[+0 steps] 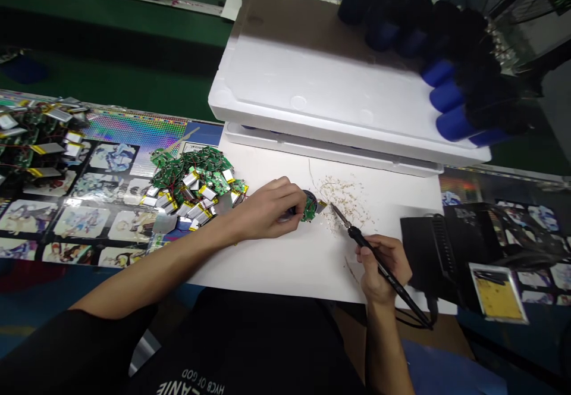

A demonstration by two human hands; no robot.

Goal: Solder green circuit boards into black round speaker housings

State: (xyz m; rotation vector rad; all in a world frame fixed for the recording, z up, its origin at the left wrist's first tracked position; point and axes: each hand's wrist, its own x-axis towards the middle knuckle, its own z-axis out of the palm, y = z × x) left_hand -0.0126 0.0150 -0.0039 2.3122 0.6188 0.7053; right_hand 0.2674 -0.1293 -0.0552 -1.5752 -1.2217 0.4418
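Left hand (267, 209): I grip a small green circuit board (308, 209)
Right hand (383, 267): I clench a soldering iron (363, 246), its tip near the board

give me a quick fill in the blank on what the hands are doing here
1. The right hand grips a black-handled ____, its tip close to the small board.
2. The left hand holds a small ____ circuit board.
3. A heap of circuit boards wired to pouch batteries lies to the ____ of the left hand.

Missing words: soldering iron; green; left
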